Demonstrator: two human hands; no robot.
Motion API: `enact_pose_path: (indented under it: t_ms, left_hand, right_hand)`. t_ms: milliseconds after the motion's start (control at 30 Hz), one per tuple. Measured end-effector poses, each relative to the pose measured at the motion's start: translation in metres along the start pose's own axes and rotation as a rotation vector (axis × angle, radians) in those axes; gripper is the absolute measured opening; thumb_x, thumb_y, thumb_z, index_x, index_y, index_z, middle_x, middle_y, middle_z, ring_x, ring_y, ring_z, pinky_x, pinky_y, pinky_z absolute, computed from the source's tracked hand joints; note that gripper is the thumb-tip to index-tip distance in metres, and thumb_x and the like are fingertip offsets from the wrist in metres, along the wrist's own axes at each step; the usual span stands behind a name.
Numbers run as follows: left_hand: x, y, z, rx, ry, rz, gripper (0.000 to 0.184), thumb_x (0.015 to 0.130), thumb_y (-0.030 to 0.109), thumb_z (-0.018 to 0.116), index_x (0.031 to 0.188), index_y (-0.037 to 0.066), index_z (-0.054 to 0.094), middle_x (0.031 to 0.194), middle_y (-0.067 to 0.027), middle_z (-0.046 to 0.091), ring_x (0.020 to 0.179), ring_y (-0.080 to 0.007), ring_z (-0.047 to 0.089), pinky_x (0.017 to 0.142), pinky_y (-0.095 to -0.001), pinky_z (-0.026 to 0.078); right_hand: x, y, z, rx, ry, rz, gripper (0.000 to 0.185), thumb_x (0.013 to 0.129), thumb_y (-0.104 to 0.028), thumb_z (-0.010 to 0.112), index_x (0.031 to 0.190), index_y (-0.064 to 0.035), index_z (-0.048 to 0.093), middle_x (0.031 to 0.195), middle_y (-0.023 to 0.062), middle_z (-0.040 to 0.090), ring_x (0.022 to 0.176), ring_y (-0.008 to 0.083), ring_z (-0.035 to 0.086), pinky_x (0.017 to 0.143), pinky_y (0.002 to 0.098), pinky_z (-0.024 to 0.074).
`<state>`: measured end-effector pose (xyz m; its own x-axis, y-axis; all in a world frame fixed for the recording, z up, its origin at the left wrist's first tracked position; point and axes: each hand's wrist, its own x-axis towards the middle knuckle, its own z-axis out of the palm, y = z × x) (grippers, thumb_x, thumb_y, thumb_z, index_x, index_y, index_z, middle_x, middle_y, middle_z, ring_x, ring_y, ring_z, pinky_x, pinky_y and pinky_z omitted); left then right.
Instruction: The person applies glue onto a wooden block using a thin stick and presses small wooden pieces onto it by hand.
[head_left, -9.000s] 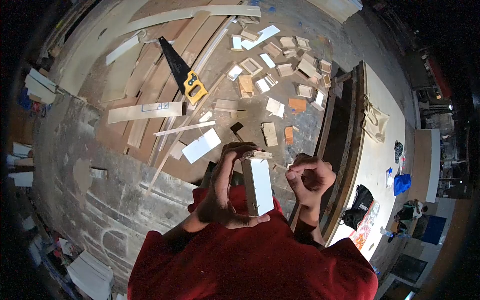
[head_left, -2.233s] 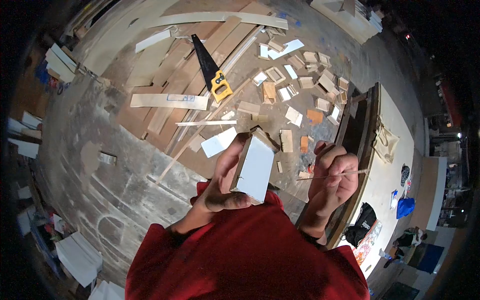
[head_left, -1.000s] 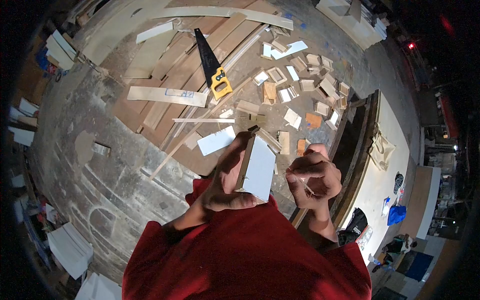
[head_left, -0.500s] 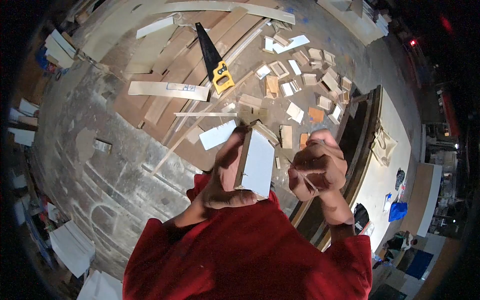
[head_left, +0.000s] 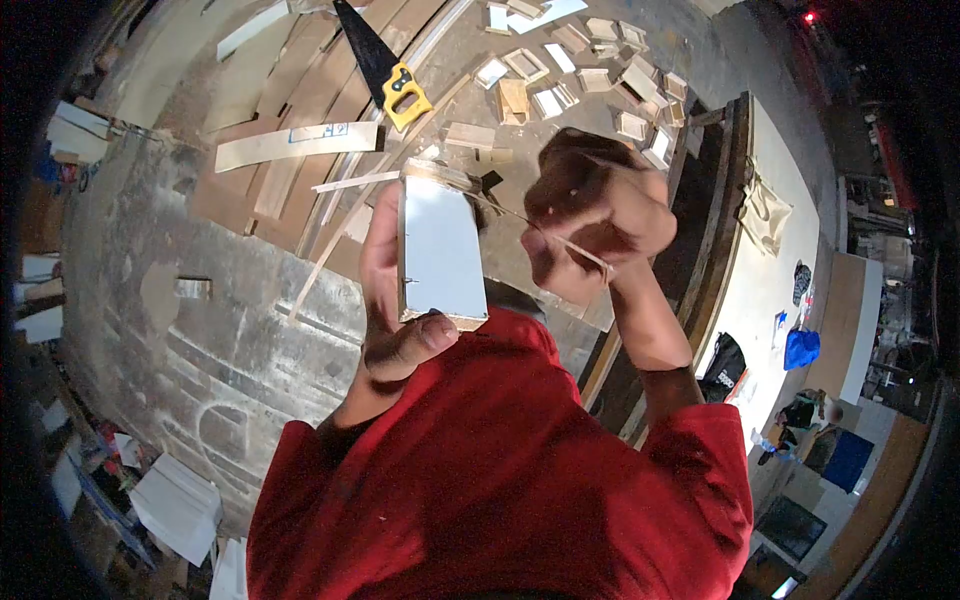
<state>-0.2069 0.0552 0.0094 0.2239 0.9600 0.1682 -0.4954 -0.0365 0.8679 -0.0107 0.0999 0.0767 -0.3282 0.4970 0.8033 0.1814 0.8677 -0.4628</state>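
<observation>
My left hand (head_left: 385, 320) is wrapped round a small wooden box (head_left: 438, 248) with a white face, its thumb at the lower edge. To the right, my right hand (head_left: 595, 215), blurred by motion, pinches a thin stick (head_left: 580, 250). The stick points up and left toward the box's top edge; whether its tip touches the box I cannot tell. Beyond the box, a saw (head_left: 385, 70) with a yellow handle lies on long boards. Near the saw is a pale strip with blue marks (head_left: 298, 146).
Several small wooden frames and blocks (head_left: 635, 80) lie scattered on the floor ahead. A long pale table (head_left: 775, 260) on the right bears a cloth bag, a black bag (head_left: 722, 366) and a blue bag (head_left: 801, 350). White panels (head_left: 178, 508) stand at lower left.
The box and my left hand have moved up and left. My right hand has risen and come nearer the box with the stick. The view has shifted, so the saw appears higher and farther left.
</observation>
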Motion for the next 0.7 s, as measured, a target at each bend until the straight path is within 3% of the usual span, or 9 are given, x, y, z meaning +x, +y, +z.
enact_pose_path:
  t_ms: [33, 100, 200, 367, 533, 600, 700]
  left_hand:
    - [0.0, -0.001, 0.0, -0.039, 0.011, -0.003, 0.11, 0.058, 0.056, 0.088, 0.136, -0.001, 0.036, 0.113, -0.0036, 0.054, 0.101, -0.0119, 0.055, 0.087, -0.0255, 0.045]
    - [0.0, 0.002, 0.002, -0.095, 0.032, -0.006, 0.11, 0.058, 0.057, 0.088, 0.136, -0.001, 0.036, 0.113, -0.0033, 0.055, 0.099, -0.011, 0.055, 0.085, -0.0246, 0.045]
    - [-0.004, 0.02, 0.013, -0.092, 0.149, -0.082, 0.111, 0.058, 0.058, 0.088, 0.136, -0.001, 0.035, 0.113, -0.0029, 0.054, 0.097, -0.0108, 0.055, 0.085, -0.0245, 0.045]
    - [-0.005, 0.025, 0.014, -0.094, 0.155, -0.127, 0.11, 0.058, 0.058, 0.088, 0.136, 0.0, 0.036, 0.111, -0.0027, 0.054, 0.098, -0.0115, 0.055, 0.086, -0.0255, 0.045]
    - [-0.004, 0.014, 0.013, -0.074, 0.237, -0.031, 0.109, 0.058, 0.055, 0.088, 0.135, -0.002, 0.035, 0.11, -0.003, 0.053, 0.098, -0.0119, 0.055, 0.085, -0.0261, 0.046]
    - [-0.001, 0.022, 0.011, -0.034, 0.126, -0.07, 0.111, 0.058, 0.057, 0.087, 0.135, -0.003, 0.034, 0.109, -0.004, 0.054, 0.097, -0.0131, 0.056, 0.085, -0.0271, 0.046]
    - [-0.001, 0.026, 0.018, -0.057, 0.179, -0.098, 0.113, 0.056, 0.059, 0.087, 0.134, -0.003, 0.034, 0.108, -0.0047, 0.054, 0.096, -0.0138, 0.056, 0.084, -0.0272, 0.046]
  right_hand:
    - [-0.006, 0.003, -0.004, -0.087, -0.077, 0.02, 0.011, 0.066, -0.001, 0.073, 0.066, -0.0042, 0.062, 0.063, 0.0054, 0.06, 0.056, 0.0202, 0.06, 0.055, 0.0351, 0.0483]
    - [-0.011, 0.015, 0.007, 0.091, -0.015, 0.037, 0.011, 0.066, 0.0, 0.071, 0.065, -0.0043, 0.061, 0.062, 0.0054, 0.058, 0.055, 0.0196, 0.06, 0.056, 0.0341, 0.0477]
    - [-0.013, 0.018, 0.008, 0.102, -0.029, 0.062, 0.011, 0.067, 0.001, 0.069, 0.067, -0.0044, 0.06, 0.06, 0.005, 0.057, 0.054, 0.0194, 0.058, 0.055, 0.0332, 0.0462]
    - [-0.011, 0.022, 0.009, 0.193, -0.024, 0.06, 0.014, 0.069, 0.0, 0.069, 0.075, -0.005, 0.058, 0.06, 0.0057, 0.058, 0.051, 0.0174, 0.054, 0.054, 0.0317, 0.0426]
    - [-0.019, 0.03, 0.021, 0.234, 0.167, 0.04, 0.014, 0.068, 0.001, 0.07, 0.075, -0.0033, 0.059, 0.063, 0.0063, 0.059, 0.053, 0.0167, 0.055, 0.055, 0.0316, 0.0422]
    - [-0.022, 0.031, 0.021, 0.263, 0.13, 0.055, 0.014, 0.068, 0.002, 0.07, 0.075, -0.0029, 0.06, 0.064, 0.0067, 0.059, 0.054, 0.0173, 0.056, 0.055, 0.0319, 0.0421]
    - [-0.027, 0.031, 0.021, 0.263, 0.084, 0.071, 0.014, 0.068, 0.003, 0.071, 0.075, -0.0024, 0.061, 0.066, 0.0073, 0.06, 0.055, 0.0181, 0.057, 0.055, 0.0329, 0.0422]
